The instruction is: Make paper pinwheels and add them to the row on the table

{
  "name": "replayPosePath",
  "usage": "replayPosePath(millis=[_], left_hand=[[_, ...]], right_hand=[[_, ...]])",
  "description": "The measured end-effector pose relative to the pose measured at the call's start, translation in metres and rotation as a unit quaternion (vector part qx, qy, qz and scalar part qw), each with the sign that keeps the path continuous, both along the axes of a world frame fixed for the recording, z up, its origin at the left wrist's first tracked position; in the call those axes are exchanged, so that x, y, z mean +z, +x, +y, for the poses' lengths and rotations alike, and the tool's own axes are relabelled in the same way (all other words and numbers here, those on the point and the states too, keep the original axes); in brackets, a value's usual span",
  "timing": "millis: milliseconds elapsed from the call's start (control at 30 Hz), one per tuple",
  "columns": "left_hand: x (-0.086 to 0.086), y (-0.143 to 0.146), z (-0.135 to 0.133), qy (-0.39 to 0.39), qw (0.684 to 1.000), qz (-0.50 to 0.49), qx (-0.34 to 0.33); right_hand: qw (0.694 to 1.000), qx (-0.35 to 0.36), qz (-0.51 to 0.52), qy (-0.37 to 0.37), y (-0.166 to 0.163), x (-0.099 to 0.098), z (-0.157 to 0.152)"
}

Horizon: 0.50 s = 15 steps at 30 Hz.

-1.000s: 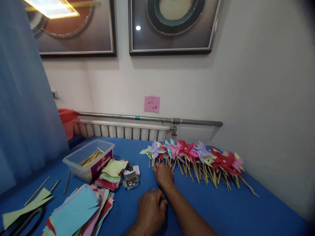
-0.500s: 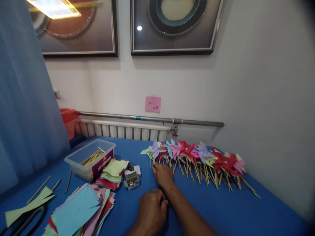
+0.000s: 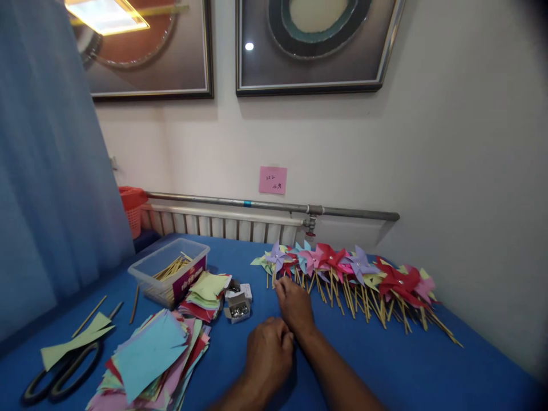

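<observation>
I am resting my right hand (image 3: 294,305) at the near sticks of the pinwheel row (image 3: 351,274), unable to tell if it is gripping one, my left hand (image 3: 269,357) lying fisted just behind, the pin box (image 3: 238,309) and paper stack (image 3: 205,291) sitting leftward.

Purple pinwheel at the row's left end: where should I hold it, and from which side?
By its wooden stick, coming from the near side. The purple pinwheel lies flat with its paper blades toward the wall and the stick pointing at you; the blades look like thin paper, likely to crush. The right hand lies beside that stick.
</observation>
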<state>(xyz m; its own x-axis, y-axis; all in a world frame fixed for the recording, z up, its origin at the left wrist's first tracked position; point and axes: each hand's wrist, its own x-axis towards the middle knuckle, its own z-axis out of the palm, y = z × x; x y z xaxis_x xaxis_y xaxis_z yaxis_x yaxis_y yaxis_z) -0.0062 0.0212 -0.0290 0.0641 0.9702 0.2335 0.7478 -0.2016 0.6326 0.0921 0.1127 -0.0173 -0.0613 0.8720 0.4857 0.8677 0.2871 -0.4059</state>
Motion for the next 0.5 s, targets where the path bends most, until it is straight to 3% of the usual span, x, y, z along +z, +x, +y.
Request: replayPosePath(millis=[200,400,500], left_hand=[[0.008,-0.014,0.004,0.055,0.997,0.042,0.036],[0.018,-0.021,0.002,0.039,0.993,0.106,0.045],[0.025,-0.023,-0.004,0.044,0.989,0.132,0.057]], right_hand=[[0.999,0.012,0.041,0.011,0.014,-0.001,-0.033],[0.989,0.142,0.039,-0.034,0.025,-0.007,-0.111],[0.986,0.167,0.021,-0.014,0.024,-0.017,-0.144]])
